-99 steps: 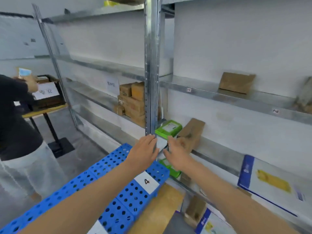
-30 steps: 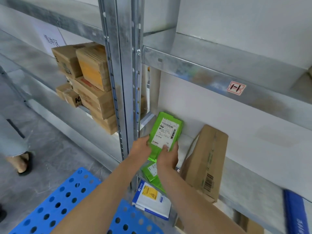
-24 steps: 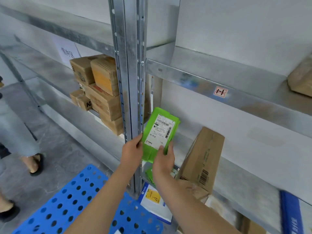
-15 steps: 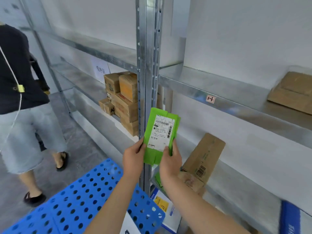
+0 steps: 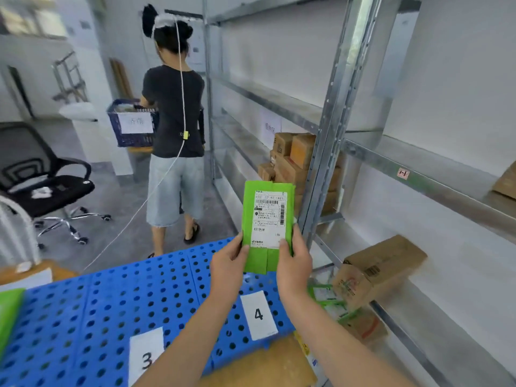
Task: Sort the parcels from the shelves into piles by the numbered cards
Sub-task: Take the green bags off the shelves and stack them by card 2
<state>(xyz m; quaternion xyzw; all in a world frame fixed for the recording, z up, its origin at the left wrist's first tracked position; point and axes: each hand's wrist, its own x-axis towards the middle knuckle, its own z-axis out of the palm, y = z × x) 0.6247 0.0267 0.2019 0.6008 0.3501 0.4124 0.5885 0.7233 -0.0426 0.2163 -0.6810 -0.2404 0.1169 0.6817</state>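
Note:
I hold a flat green parcel (image 5: 267,208) with a white shipping label upright in front of me. My left hand (image 5: 227,265) grips its lower left edge and my right hand (image 5: 294,259) its lower right edge. Below them lies a blue perforated board (image 5: 97,308) carrying a white card marked 4 (image 5: 258,315) and a card marked 3 (image 5: 146,356). Another green parcel (image 5: 9,308) lies at the board's far left. Brown boxes (image 5: 379,268) sit on the lower metal shelf (image 5: 446,311) to my right, with green parcels (image 5: 332,303) beside them.
A person in a dark top (image 5: 174,113) stands ahead with their back to me, holding a blue basket (image 5: 131,124). A black office chair (image 5: 42,174) stands at the left. A steel shelf upright (image 5: 329,135) rises just right of the parcel. Stacked cartons (image 5: 293,157) fill the shelf beyond.
I have lifted the green parcel off the shelf and drawn it back over the blue board. My view has swung left, bringing the numbered cards and the other person into sight.

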